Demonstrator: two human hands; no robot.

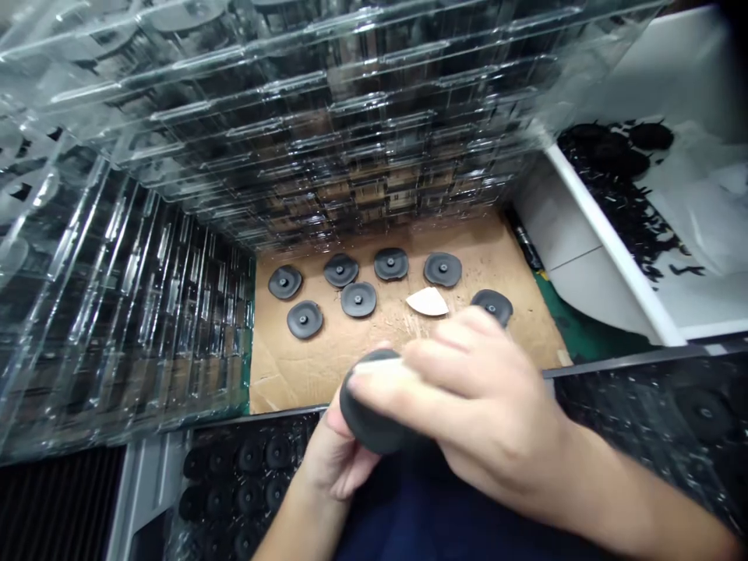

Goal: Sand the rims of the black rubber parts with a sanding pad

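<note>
My left hand (342, 460) is closed around the edge of a rounded black plastic disc (371, 425), held above the near edge of the cardboard. Over the disc's upper face, my right hand (473, 382) presses with its fingers closed. A pale edge shows under those fingers; motion blur hides what it is. On the cardboard sheet (274, 386) lie several similar discs, such as a dark disc (358, 299), each with a small raised hub in the middle. Among them lies a white folded pad (428, 301). Another disc (492, 307) is partly covered by my right hand.
Tall stacks of clear plastic trays (362, 117) wall off the back and left. On the right stands a white bin (619, 257) with black scraps (631, 210) and clear film. A black marker-like object (526, 241) lies beside it. A tray of discs (234, 483) sits below left.
</note>
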